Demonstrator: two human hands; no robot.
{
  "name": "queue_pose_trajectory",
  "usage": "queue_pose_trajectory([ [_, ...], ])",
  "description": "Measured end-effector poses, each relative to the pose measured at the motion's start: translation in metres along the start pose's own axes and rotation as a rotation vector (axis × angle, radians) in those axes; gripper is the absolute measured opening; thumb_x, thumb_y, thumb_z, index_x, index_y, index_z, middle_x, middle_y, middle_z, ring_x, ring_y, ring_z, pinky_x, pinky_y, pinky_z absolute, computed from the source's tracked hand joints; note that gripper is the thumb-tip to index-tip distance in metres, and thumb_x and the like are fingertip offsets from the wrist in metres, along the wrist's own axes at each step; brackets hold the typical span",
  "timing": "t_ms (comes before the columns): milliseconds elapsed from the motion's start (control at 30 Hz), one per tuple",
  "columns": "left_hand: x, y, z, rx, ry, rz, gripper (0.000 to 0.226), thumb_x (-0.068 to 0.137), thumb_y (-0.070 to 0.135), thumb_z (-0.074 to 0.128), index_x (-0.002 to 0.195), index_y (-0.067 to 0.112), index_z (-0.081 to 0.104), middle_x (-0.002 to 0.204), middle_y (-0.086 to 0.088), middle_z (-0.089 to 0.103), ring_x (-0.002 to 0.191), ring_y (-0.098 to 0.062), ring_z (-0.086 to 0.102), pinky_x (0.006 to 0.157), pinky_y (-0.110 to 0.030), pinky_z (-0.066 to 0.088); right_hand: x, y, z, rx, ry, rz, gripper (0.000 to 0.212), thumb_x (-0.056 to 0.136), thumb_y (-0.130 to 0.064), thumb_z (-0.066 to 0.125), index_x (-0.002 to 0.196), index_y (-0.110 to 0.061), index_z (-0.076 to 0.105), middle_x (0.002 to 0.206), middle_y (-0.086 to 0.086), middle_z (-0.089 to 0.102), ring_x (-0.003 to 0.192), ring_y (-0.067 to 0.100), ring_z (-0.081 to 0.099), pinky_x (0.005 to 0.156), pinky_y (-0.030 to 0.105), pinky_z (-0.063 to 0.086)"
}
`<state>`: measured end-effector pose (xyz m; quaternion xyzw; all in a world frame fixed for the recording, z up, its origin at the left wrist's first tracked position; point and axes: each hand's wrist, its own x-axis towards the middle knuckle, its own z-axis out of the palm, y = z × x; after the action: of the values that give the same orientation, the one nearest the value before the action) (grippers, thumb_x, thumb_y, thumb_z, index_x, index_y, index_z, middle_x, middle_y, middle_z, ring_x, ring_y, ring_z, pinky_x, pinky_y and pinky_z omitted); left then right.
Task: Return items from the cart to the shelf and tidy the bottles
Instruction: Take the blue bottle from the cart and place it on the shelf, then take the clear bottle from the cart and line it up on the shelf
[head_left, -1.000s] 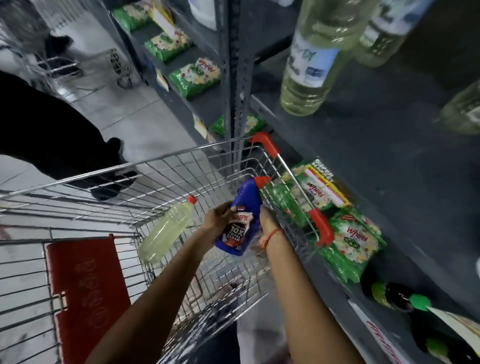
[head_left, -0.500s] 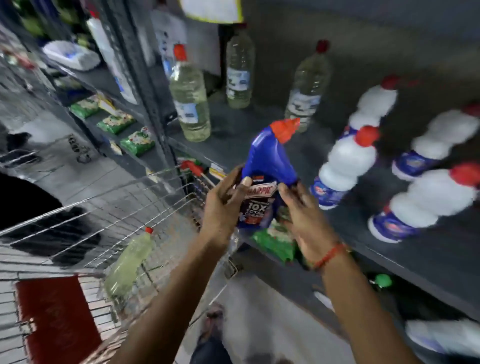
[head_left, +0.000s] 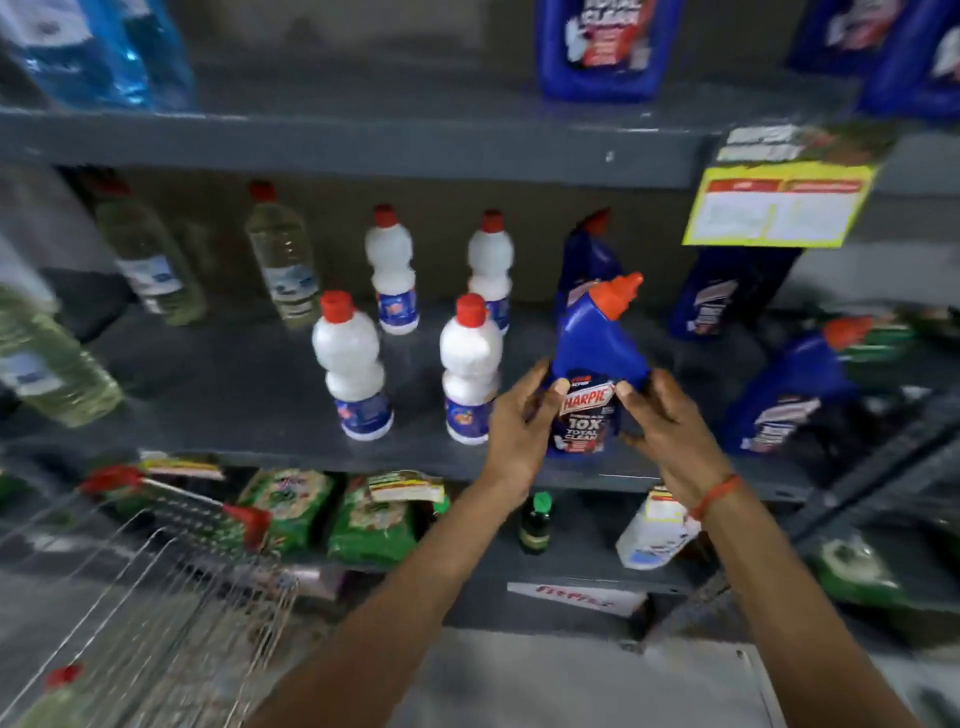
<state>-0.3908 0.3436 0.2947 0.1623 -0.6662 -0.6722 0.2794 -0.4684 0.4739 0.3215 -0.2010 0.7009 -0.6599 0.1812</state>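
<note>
Both hands grip the blue cleaner bottle (head_left: 597, 364), left hand (head_left: 519, 421) and right hand (head_left: 662, 421) wrapped around its lower body, holding it upright at the front edge of the middle shelf (head_left: 249, 395), just right of the white bottles (head_left: 470, 369). It looks nearly placed, though whether it rests there I cannot tell. At least one pale bottle (head_left: 49, 696) remains in the cart (head_left: 171, 582), so returning and tidying are unfinished.
</note>
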Motion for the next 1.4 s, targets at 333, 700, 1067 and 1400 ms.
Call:
queue_pose_trajectory([
  [333,0.05,-0.047,0.048,-0.006,-0.099,-0.134,0.042,0.093,0.015,0.056,0.134,0.005,0.05,0.131,-0.017,0.059,0.119,-0.029,0.059,0.102,-0.053,0.047,0.053,0.044,-0.037,0.012,0.073,0.064,0.043,0.096,-0.013,0.046,0.138,-0.01,0.037,0.119,0.004,0.054,0.091,0.0,0.056,0.071,0.02,0.048],
  [700,0.033,-0.039,0.041,0.068,-0.064,-0.051,0.046,0.095,0.019,0.054,0.138,0.009,0.044,0.14,-0.011,0.052,0.124,-0.01,0.049,0.107,-0.028,0.044,0.033,0.055,-0.015,-0.011,0.34,-0.105,0.052,0.09,-0.017,0.051,0.139,-0.007,0.037,0.137,0.001,0.044,0.129,0.022,0.046,0.103,0.024,0.044],
  [1067,-0.068,0.01,-0.164,0.256,0.415,0.236,0.031,0.097,0.01,0.049,0.126,0.008,0.057,0.127,0.005,0.059,0.119,0.005,0.054,0.1,-0.018,0.044,-0.056,0.045,0.227,-0.003,0.203,-0.394,0.026,0.088,-0.018,0.044,0.115,-0.019,0.047,0.115,0.008,0.055,0.11,0.029,0.055,0.1,0.046,0.045],
  [1400,-0.183,-0.056,-0.421,0.504,0.959,-0.125,0.025,0.099,0.016,0.045,0.117,0.011,0.061,0.105,0.008,0.065,0.088,0.016,0.056,0.076,0.003,0.037,-0.151,0.108,0.5,-0.188,-0.346,-0.194,0.036,0.085,-0.023,0.042,0.11,-0.002,0.056,0.109,0.01,0.059,0.104,0.012,0.052,0.095,0.032,0.047],
])
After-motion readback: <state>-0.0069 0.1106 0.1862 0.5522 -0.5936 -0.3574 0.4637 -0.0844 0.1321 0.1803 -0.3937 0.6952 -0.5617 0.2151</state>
